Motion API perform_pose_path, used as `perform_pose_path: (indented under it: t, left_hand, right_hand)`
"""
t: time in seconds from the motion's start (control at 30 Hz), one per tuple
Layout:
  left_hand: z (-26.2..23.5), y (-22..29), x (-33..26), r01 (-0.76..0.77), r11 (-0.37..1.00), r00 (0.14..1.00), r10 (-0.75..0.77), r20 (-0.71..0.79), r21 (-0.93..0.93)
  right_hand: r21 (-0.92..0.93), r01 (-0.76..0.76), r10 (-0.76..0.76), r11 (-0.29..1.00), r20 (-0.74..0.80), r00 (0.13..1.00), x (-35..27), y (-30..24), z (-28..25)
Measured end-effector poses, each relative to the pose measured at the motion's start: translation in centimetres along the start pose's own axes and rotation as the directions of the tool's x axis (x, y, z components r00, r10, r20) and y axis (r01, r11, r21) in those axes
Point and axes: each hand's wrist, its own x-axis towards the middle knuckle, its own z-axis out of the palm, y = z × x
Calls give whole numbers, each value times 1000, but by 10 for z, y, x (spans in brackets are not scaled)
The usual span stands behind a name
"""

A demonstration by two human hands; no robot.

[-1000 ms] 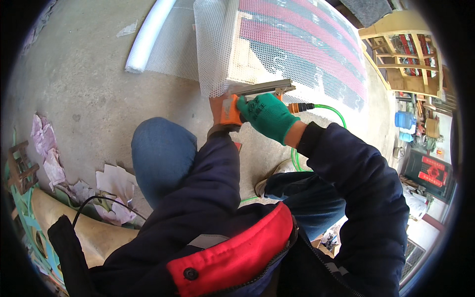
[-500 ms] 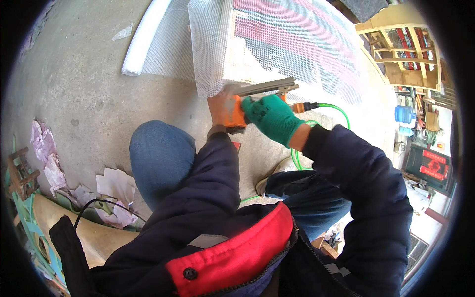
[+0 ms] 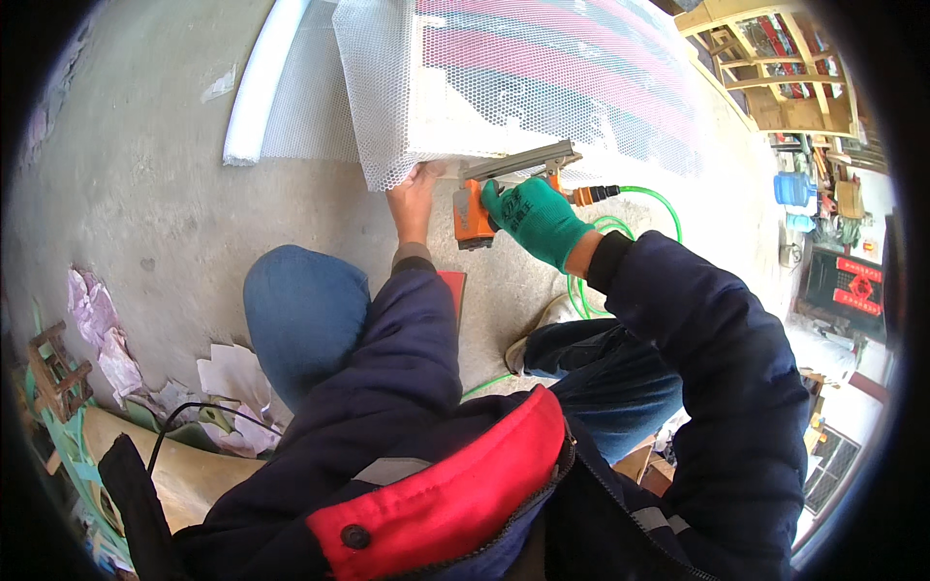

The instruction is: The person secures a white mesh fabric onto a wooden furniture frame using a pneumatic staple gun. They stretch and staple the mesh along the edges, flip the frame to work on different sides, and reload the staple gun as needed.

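My right hand [image 3: 539,223], in a green knit glove, is wrapped round the handle of an orange air stapler [image 3: 473,215] with a long grey magazine. The stapler is held just off the near edge of a frame covered in white plastic mesh [image 3: 523,92]. My bare left hand [image 3: 414,201] is at the frame's near left corner, its fingers closed on the mesh's edge; the fingertips are partly hidden. A green air hose [image 3: 659,197] runs from the stapler's fitting and coils on the floor behind it.
A white mesh roll [image 3: 254,107] lies to the left of the frame. Crumpled paper [image 3: 232,382] and a small wooden piece [image 3: 60,373] lie at the lower left. Curved wooden frames [image 3: 775,73] stand at the far right. My knee [image 3: 305,310] is beside my left arm.
The stapler has shifted right relative to my left hand, which it partly covered before and which now shows bare at the mesh corner. The view has shifted slightly.
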Motion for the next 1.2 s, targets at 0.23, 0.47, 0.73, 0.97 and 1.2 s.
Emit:
perform_pose_path:
  t: [0.23,0.47,0.73,0.97,1.2]
  left_hand:
    - [-7,-6,-3,37,965,999,-44,19,261]
    - [40,-12,-25,217,934,840,-328,433,285]
    - [123,-25,-54,532,842,786,-452,421,-91]
    - [131,-35,-55,369,929,879,-338,336,-30]
    - [139,-28,-53,220,968,929,-245,278,119]
  right_hand:
    - [496,-52,145,867,-151,978,-15,4,28]
    - [878,-416,275,237,350,896,-101,2,88]
    - [482,-170,366,-860,813,452,-147,-75,151]
    - [517,347,616,-782,725,308,-128,-115,126]
    - [444,331,547,-833,750,371,-85,-102,101]
